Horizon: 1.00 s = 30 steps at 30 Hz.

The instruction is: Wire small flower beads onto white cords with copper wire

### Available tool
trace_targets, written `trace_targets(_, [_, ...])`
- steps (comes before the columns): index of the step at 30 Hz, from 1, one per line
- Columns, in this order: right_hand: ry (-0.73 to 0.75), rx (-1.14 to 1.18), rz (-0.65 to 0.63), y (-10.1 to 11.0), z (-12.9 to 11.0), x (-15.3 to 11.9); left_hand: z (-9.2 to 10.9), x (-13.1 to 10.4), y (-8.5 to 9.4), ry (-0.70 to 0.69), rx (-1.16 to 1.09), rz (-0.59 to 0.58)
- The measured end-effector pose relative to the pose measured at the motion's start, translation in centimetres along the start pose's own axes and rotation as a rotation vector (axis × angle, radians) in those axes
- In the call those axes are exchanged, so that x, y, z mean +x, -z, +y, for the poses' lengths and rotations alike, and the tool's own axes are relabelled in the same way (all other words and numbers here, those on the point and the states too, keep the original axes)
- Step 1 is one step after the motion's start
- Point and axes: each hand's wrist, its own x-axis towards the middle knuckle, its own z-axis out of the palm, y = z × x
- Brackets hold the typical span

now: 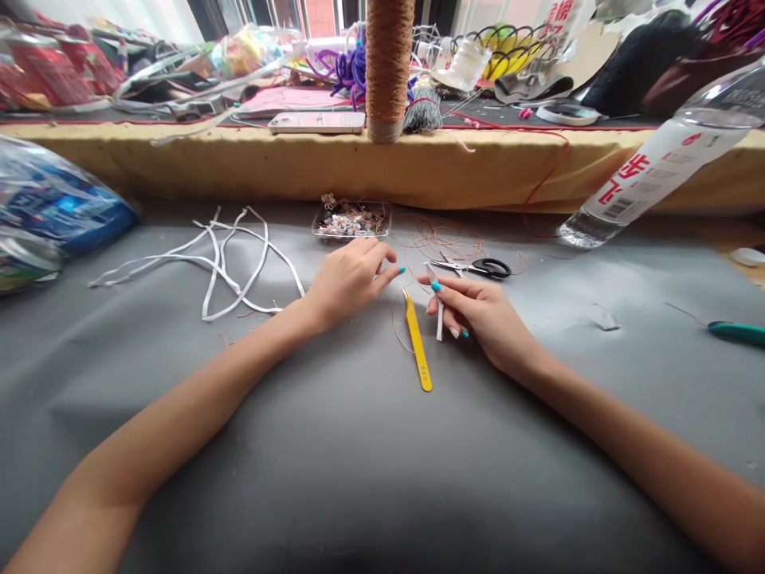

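Note:
My right hand point(484, 319) pinches a short white flat strip point(441, 319) between thumb and fingers, its lower end hanging free. To the left, my left hand point(350, 279) hovers over the mat with thumb and index finger apart; nothing shows between them, and its other fingers are partly hidden. Yellow tweezers point(419, 347) lie between the two hands, tips pointing away from me. Just beyond my right hand are black-handled scissors point(491, 268). Past my left hand sits a small clear tray point(319, 233) of beads and little parts.
Loops of white flat cord point(215, 271) lie at left, and thin copper-coloured thread point(445, 235) curls behind the scissors. A water bottle point(651, 171) leans at right against the cloth-covered ledge point(251, 163). On the ledge stands a brown thread spool point(390, 72) beside a phone point(316, 122).

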Motion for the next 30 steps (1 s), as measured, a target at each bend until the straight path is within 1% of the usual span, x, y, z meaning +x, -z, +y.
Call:
trace_targets(1, [0.007,0.007,0.005,0.0,0.0,0.0,-0.1,0.1,-0.5,-0.046,-0.033,-0.014])
trace_targets(3, [0.018,0.009,-0.004,-0.1,0.1,0.0,-0.1,0.2,-1.4,-0.09,-0.097,-0.063])
trace_targets(5, [0.026,0.005,-0.016,-0.2,0.1,0.0,0.1,0.3,-2.1,-0.108,-0.148,-0.091])
trace_targets(7, [0.03,-0.003,-0.019,-0.2,0.1,0.0,0.4,0.2,-2.3,-0.095,-0.198,-0.085])
trace_targets(9, [-0.001,-0.028,-0.064,-0.1,-0.1,0.0,0.6,0.1,-2.2,-0.042,-0.255,-0.055])
trace_targets(12, [-0.082,-0.089,-0.155,0.1,-0.3,0.1,0.8,-0.1,-1.5,0.053,-0.316,0.035])
trace_targets(14, [-0.089,-0.112,-0.135,0.2,-0.4,0.1,1.1,-0.3,-1.0,0.079,-0.354,0.097])
trace_targets(16, [-0.058,-0.116,-0.075,0.1,-0.3,0.1,1.5,-0.5,-0.5,0.083,-0.43,0.109])
trace_targets(19, [-0.026,-0.095,-0.024,0.1,-0.2,0.1,2.2,-0.8,0.0,0.102,-0.557,0.029])
trace_targets(22, [-0.021,-0.042,-0.017,0.1,-0.1,0.2,2.5,-0.8,-0.1,0.143,-0.576,-0.044])
trace_targets(26, [-0.021,0.015,-0.054,0.3,-0.1,0.3,2.4,-0.8,-0.7,0.197,-0.529,-0.09])
trace_targets(30, [-0.018,0.019,-0.108,0.4,-0.1,0.3,2.3,-0.9,-0.9,0.225,-0.53,-0.1])
